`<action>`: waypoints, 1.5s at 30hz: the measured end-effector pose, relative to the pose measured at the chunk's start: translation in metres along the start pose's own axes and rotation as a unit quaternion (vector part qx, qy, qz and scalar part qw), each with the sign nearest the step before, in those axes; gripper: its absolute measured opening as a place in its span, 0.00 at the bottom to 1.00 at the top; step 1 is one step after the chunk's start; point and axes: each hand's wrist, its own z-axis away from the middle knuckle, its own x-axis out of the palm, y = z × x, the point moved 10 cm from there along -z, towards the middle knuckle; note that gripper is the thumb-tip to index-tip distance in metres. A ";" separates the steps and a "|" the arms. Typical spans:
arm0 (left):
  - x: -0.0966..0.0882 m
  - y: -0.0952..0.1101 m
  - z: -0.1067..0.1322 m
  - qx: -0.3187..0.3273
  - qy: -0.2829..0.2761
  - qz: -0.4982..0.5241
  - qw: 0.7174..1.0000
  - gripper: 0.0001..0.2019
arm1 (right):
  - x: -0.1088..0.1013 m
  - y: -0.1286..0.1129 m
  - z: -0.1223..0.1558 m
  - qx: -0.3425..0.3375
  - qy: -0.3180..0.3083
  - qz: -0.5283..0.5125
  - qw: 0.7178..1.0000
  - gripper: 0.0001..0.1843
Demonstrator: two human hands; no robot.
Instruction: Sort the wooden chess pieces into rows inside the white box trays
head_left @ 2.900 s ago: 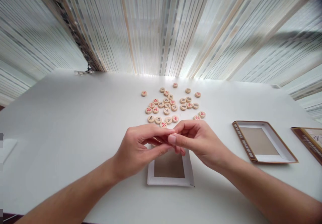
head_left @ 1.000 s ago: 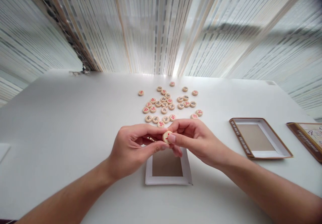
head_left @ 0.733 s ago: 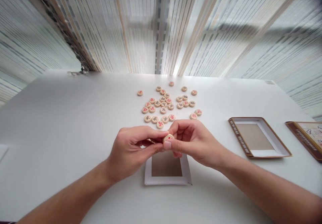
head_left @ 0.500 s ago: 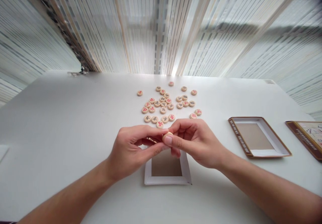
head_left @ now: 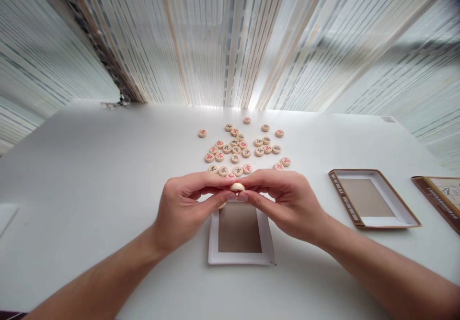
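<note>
My left hand [head_left: 185, 207] and my right hand [head_left: 283, 200] meet fingertip to fingertip above the far edge of a small white tray [head_left: 268, 243] with a brown floor. Both pinch a round wooden game piece [head_left: 237, 187], seen edge-on between thumbs and forefingers. Another pale piece seems to sit under my left fingers, mostly hidden. Beyond the hands, several wooden discs [head_left: 235, 150] with red or black characters lie scattered flat on the white table [head_left: 108, 176].
A brown-edged box half [head_left: 373, 199] with a white inner rim lies open at the right. Another brown box part [head_left: 440, 198] sits at the far right edge. Striped curtains hang behind the table. A white sheet corner [head_left: 5, 214] shows at the left.
The piece has turned in my fingers from face-up, showing a red mark, to edge-on. Both hands have shifted slightly away from me, uncovering more of the small tray.
</note>
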 end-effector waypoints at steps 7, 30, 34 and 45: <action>-0.001 0.006 0.000 0.025 0.012 -0.001 1.000 0.13 | -0.005 -0.005 -0.001 -0.036 0.014 0.052 0.998 0.10; 0.018 -0.018 0.000 -0.110 -0.053 0.152 0.981 0.16 | 0.011 0.043 0.004 0.193 -0.022 -0.265 0.944 0.12; 0.015 -0.018 0.000 -0.109 -0.043 0.144 0.983 0.14 | 0.009 0.041 0.003 0.188 -0.011 -0.285 0.940 0.09; 0.017 -0.018 -0.001 -0.112 -0.058 0.132 0.983 0.09 | 0.006 0.033 0.000 0.140 -0.003 -0.274 0.952 0.09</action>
